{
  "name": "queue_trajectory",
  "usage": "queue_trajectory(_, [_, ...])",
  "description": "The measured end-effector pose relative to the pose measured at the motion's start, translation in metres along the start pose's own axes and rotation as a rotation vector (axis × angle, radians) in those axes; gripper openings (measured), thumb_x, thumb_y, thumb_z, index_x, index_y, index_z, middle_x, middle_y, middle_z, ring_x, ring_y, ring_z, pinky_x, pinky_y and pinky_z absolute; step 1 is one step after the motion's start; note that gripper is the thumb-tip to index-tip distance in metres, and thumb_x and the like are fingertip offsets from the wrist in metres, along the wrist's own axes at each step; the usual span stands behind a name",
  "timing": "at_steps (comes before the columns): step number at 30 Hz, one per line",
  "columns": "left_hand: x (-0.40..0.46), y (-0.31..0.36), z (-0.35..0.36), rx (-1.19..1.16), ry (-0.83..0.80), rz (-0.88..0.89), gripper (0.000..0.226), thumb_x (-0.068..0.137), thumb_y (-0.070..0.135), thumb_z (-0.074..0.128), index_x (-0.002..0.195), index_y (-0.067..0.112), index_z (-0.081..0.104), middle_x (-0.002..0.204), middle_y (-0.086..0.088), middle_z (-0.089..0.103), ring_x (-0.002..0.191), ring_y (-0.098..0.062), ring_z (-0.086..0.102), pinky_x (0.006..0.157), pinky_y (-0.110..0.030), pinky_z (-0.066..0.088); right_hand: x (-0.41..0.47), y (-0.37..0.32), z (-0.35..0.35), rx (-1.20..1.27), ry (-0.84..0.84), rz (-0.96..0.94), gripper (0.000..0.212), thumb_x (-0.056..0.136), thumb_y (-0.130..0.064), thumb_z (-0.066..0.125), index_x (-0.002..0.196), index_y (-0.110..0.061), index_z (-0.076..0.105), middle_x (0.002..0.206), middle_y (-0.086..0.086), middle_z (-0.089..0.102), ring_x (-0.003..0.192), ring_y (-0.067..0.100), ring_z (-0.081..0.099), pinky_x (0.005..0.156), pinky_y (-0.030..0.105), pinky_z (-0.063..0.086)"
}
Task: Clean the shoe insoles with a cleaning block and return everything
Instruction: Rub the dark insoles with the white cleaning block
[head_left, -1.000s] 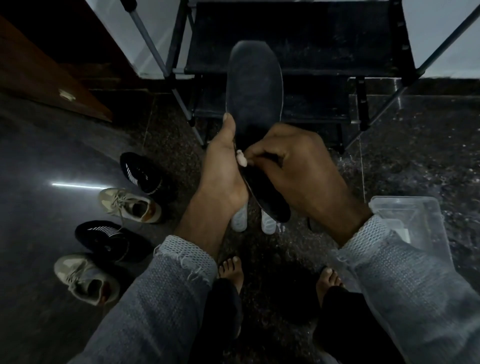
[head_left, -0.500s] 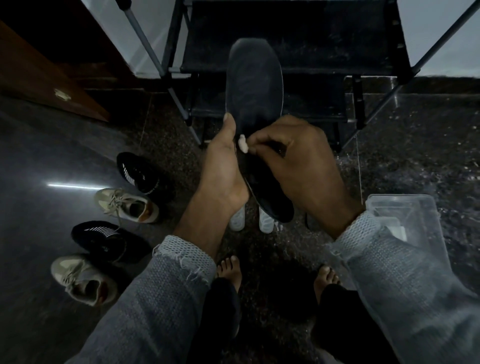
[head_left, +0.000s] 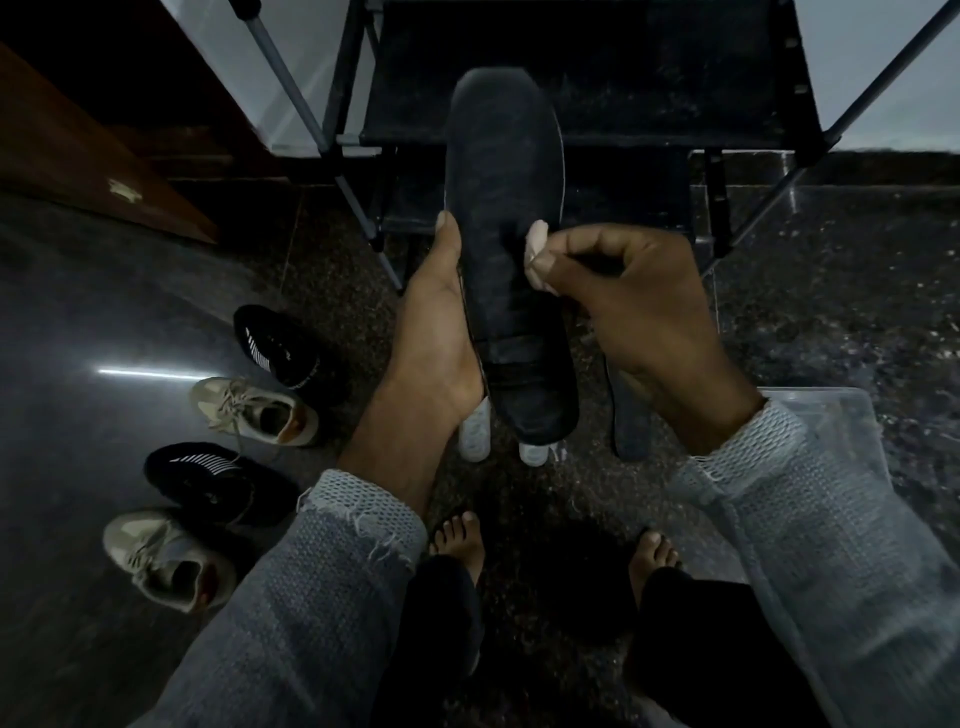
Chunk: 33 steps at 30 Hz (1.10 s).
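My left hand (head_left: 436, 332) grips a dark shoe insole (head_left: 501, 208) by its left edge and holds it upright in the middle of the view. My right hand (head_left: 639, 312) pinches a small pale cleaning block (head_left: 536, 248) against the insole's right edge. On the floor below, two white insoles (head_left: 475, 431) show past the held one. Another dark insole (head_left: 631, 421) lies on the floor under my right wrist.
Two black shoes (head_left: 275, 348) and two beige sneakers (head_left: 260, 413) stand in a row on the dark floor at left. A clear plastic box (head_left: 831, 415) sits at right. A black shoe rack (head_left: 571, 78) stands ahead. My bare feet (head_left: 460, 535) are below.
My right hand has slid the cleaning block from the insole's left side to its right edge, uncovering the insole's middle.
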<state>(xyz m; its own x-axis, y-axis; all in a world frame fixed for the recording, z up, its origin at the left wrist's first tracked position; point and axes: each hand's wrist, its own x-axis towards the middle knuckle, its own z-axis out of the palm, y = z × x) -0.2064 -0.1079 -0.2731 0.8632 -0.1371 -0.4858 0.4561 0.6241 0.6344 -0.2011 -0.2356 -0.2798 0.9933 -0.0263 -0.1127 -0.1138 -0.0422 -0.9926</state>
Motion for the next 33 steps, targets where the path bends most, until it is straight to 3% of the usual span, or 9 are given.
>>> queue_trajectory(2, [-0.001,-0.001,0.002,0.025,-0.022,-0.027,0.051,0.102,0.046,0.034,0.121,0.006,0.061,0.100,-0.008,0.070,0.091,-0.019,0.067,0.090,-0.033,0.055,0.002,0.000,-0.001,0.057,0.050,0.005,0.009,0.086,-0.002,0.069,0.081,-0.010,0.072,0.073,-0.001,0.071,0.069,0.004,0.065,0.070,0.017,0.051])
queue_trajectory(6, [-0.002,-0.006,0.002,0.077,-0.016,-0.044,0.048,0.102,0.042,0.036,0.125,0.005,0.058,0.082,-0.004,0.071,0.068,-0.013,0.068,0.059,-0.023,0.053,0.002,0.001,-0.001,0.113,0.082,0.026,0.006,0.087,-0.004,0.068,0.085,-0.009,0.072,0.076,0.001,0.071,0.070,0.004,0.064,0.072,0.018,0.052])
queue_trajectory(10, [-0.003,-0.004,0.002,0.020,-0.017,-0.054,0.048,0.102,0.045,0.033,0.115,0.007,0.059,0.072,-0.003,0.069,0.057,-0.012,0.065,0.052,-0.021,0.051,0.001,0.004,0.000,-0.171,0.069,-0.115,0.005,0.088,-0.010,0.067,0.086,-0.009,0.072,0.083,0.000,0.071,0.079,0.007,0.066,0.076,0.021,0.053])
queue_trajectory(14, [-0.002,-0.004,0.001,-0.038,-0.028,-0.058,0.050,0.102,0.046,0.033,0.114,0.006,0.059,0.083,-0.007,0.070,0.068,-0.016,0.068,0.059,-0.025,0.055,-0.005,0.003,0.004,-0.469,0.093,-0.264,0.004,0.087,-0.014,0.068,0.091,-0.013,0.071,0.099,-0.001,0.056,0.086,0.004,0.056,0.076,0.008,0.045])
queue_trajectory(18, [-0.002,-0.002,-0.003,-0.079,-0.057,-0.081,0.054,0.102,0.047,0.030,0.117,0.004,0.059,0.086,-0.011,0.073,0.073,-0.020,0.072,0.066,-0.030,0.060,-0.009,-0.001,0.009,-0.643,-0.095,-0.343,0.005,0.086,-0.011,0.067,0.089,-0.011,0.072,0.092,0.002,0.061,0.083,0.007,0.054,0.072,0.012,0.041])
queue_trajectory(21, [-0.002,0.000,-0.005,-0.091,-0.057,-0.060,0.053,0.103,0.046,0.029,0.114,0.006,0.061,0.098,-0.011,0.073,0.087,-0.022,0.071,0.084,-0.033,0.057,-0.007,-0.003,0.009,-0.680,-0.183,-0.341,0.007,0.088,-0.012,0.066,0.090,-0.010,0.073,0.092,0.004,0.062,0.084,0.010,0.056,0.071,0.015,0.042])
queue_trajectory(24, [-0.002,-0.003,-0.003,-0.084,-0.071,-0.076,0.053,0.102,0.048,0.031,0.115,0.007,0.062,0.103,-0.011,0.072,0.095,-0.023,0.070,0.089,-0.035,0.056,-0.006,-0.004,0.010,-0.699,-0.087,-0.397,0.008,0.087,-0.012,0.066,0.091,-0.010,0.072,0.092,0.005,0.063,0.083,0.013,0.057,0.072,0.022,0.045])
queue_trajectory(28, [-0.004,-0.008,0.000,-0.078,-0.096,-0.094,0.052,0.102,0.047,0.032,0.104,0.010,0.069,0.100,-0.009,0.073,0.095,-0.023,0.069,0.091,-0.035,0.053,0.002,-0.008,0.006,-0.707,0.065,-0.428,0.009,0.089,-0.011,0.063,0.093,-0.010,0.072,0.094,0.005,0.063,0.084,0.012,0.058,0.072,0.019,0.044])
queue_trajectory(33, [-0.001,-0.001,-0.006,-0.097,-0.030,-0.080,0.053,0.101,0.049,0.032,0.108,0.008,0.066,0.099,-0.011,0.072,0.090,-0.023,0.070,0.085,-0.035,0.056,-0.008,-0.004,0.014,-0.726,-0.236,-0.407,0.016,0.089,-0.016,0.060,0.090,-0.011,0.075,0.091,0.010,0.064,0.084,0.024,0.062,0.073,0.043,0.051])
